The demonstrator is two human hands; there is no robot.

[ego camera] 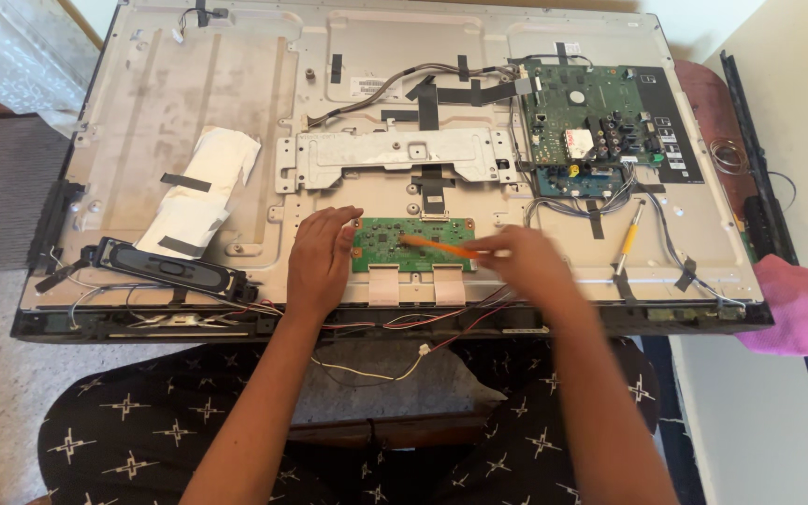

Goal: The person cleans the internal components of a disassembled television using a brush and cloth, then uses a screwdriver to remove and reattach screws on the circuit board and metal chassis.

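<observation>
An opened flat-screen television (189, 112) lies back-up in front of me, its metal rear panel bare. My left hand (322, 257) rests on the panel, fingers curled at the left end of a small green circuit board (413, 245) near the lower edge. My right hand (521, 262) grips an orange-tipped tool (437, 247) whose tip lies across that green board. Two flat ribbon cables (418, 285) run down from the board.
A larger green main board (586, 117) sits at the upper right with taped wires. A yellow-handled screwdriver (630, 238) lies on the panel to the right. A long black speaker (175, 271) is at the lower left, a pink cloth (801, 309) at the right edge.
</observation>
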